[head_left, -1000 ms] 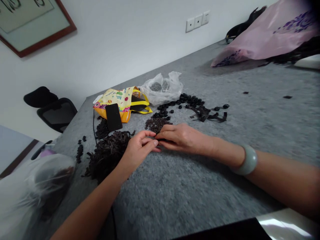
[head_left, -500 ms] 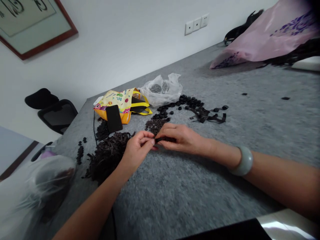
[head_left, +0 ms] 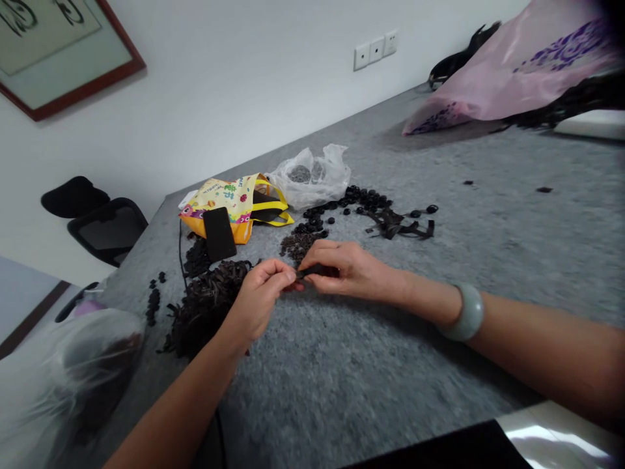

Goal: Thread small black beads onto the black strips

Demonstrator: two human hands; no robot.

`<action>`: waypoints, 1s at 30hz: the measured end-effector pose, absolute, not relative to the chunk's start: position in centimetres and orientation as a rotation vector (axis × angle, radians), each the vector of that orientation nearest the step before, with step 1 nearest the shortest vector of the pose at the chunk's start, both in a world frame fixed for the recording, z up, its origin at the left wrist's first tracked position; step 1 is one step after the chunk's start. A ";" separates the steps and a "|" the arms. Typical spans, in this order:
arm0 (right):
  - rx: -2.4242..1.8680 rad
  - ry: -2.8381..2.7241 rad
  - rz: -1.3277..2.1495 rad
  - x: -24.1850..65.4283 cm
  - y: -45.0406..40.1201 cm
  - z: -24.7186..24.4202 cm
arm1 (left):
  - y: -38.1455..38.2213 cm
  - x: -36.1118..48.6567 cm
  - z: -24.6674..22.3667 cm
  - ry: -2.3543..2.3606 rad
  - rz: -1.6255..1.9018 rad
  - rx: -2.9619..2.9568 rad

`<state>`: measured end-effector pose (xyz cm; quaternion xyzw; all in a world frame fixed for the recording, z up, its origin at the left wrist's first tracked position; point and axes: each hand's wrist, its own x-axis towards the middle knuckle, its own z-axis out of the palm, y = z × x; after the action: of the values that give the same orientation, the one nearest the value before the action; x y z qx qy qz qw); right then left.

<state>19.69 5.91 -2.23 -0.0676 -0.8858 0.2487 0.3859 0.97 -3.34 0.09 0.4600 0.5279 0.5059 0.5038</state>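
A short black strip (head_left: 317,270) is stretched between my two hands over the grey table. My left hand (head_left: 266,286) pinches its left end between thumb and fingers. Curled around the other end is my right hand (head_left: 351,268), with a pale bangle (head_left: 466,312) on that wrist. Left of my hands lies a heap of black strips (head_left: 208,306). Just behind my fingers is a pile of small dark brown pieces (head_left: 299,246), and beyond it are many round black pieces (head_left: 371,197). Loose black straps (head_left: 403,225) rest to their right.
At the back stand a colourful bag with yellow handles (head_left: 234,195) and a clear plastic bag (head_left: 317,179). A black phone (head_left: 219,234) leans on the colourful bag. A pink bag (head_left: 488,85) lies at the right rear, a filled plastic bag (head_left: 92,365) at the left edge.
The view has shifted slightly, moving everything a little left. My left fingers have closed more tightly on the strip's end. My right hand keeps its hold.
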 end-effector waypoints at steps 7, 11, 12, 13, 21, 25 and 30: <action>-0.253 -2.202 0.876 19.7 6.5 -2.7 | -3.2 1.0 0.2 1.294 1.301 1.094; -0.185 -2.198 0.843 19.6 6.3 -2.6 | -3.2 1.0 -0.2 1.283 1.298 1.180; -0.162 -2.192 0.833 19.5 6.2 -2.5 | -3.2 1.0 -0.3 1.278 1.303 1.180; -0.151 -2.177 0.829 19.5 6.2 -2.5 | -3.2 1.1 -0.3 1.275 1.310 1.175; -0.231 -2.081 0.880 19.4 5.6 -2.3 | -3.4 1.9 0.5 1.219 1.390 1.010; -0.274 -2.060 0.917 19.5 5.8 -2.5 | -3.3 1.8 0.5 1.183 1.383 0.984; -0.275 -2.019 0.966 19.5 5.8 -2.7 | -3.3 1.5 0.3 1.117 1.371 0.990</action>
<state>19.46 5.83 -2.69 -0.1101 -0.8088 0.3871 0.4288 1.51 -3.25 0.35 0.4146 0.4678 0.5740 0.5289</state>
